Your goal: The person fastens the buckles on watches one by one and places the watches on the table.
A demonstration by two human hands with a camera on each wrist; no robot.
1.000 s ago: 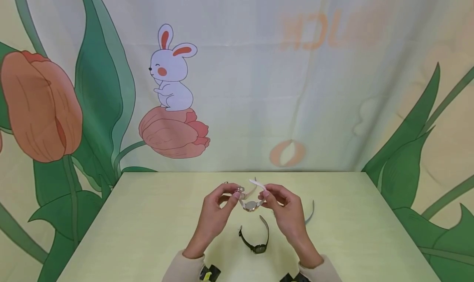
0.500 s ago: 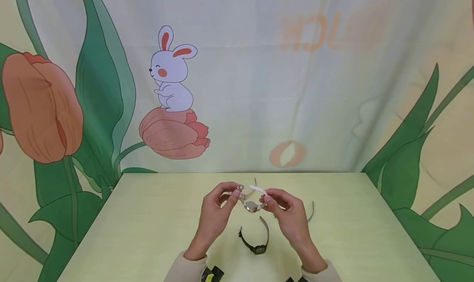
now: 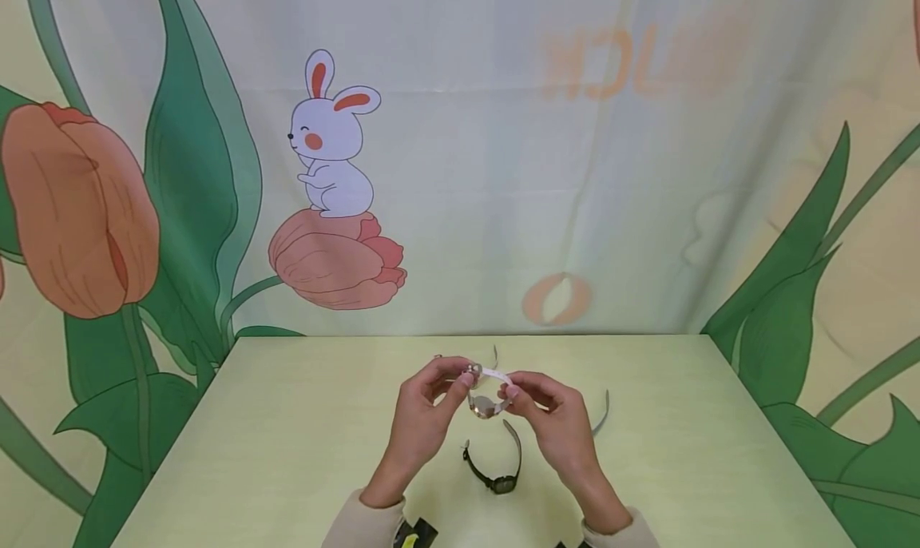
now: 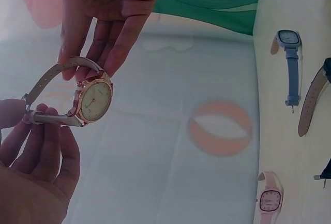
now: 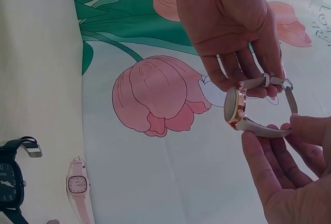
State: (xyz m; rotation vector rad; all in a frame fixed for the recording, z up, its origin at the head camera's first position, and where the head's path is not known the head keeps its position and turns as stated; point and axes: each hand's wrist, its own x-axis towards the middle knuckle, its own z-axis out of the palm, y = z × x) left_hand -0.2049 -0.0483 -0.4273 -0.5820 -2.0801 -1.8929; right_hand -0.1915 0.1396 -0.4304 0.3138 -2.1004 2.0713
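Note:
A wristwatch (image 3: pixel 484 407) with a rose-gold case and whitish strap is held up above the table between both hands. My left hand (image 3: pixel 422 416) pinches the strap by its buckle (image 4: pixel 26 101), thumb on one side and fingers on the other. The other half of the strap lies between the thumb and fingers of my right hand (image 3: pixel 562 422). In the left wrist view the strap forms a loop, its free end at the buckle. How far the tip passes into the buckle I cannot tell. The pale dial (image 5: pixel 232 105) faces away from the strap loop.
On the table (image 3: pixel 287 436) a black watch (image 3: pixel 505 484) lies in front of the hands. A blue watch (image 4: pixel 293 74) and a pink watch (image 4: pixel 270 200) lie farther back. A printed curtain (image 3: pixel 467 172) hangs behind the table.
The strap's free end has swung left, from standing apart to meeting the buckle. The hands have come slightly closer together. Both keep their grip on the watch.

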